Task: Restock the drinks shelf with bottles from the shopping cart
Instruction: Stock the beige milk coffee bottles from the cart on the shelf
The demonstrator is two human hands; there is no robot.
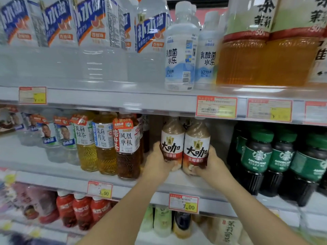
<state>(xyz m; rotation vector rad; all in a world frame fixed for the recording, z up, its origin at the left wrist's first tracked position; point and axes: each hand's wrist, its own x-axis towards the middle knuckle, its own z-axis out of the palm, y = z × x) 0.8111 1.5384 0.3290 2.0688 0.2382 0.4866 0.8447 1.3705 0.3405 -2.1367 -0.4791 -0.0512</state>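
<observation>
The fingers [174,167] of the left hand [158,160] are clamped round the lower half of a brown milk-coffee plastic bottle with a white-and-red label [172,144]. The thumb tip lies on the bottle's front and the other fingers are hidden behind it. The right hand [211,162] grips a second bottle of the same kind [196,147] likewise, thumb low on the front and palm against its right side.

Both bottles stand upright with their long axes vertical, caps up under the shelf above, labels facing outward and sides touching. They are over the middle white metal shelf [178,182], set back from its front edge. The hands partly cover their bases, so I cannot tell whether they rest on it.

Both bare forearms rise from the bottom of the view and converge on the pair. Left of the left hand stands a dark amber tea bottle with a red-and-white label [127,149]. Right of the right hand stand dark coffee bottles with green caps and labels [257,156].
</observation>
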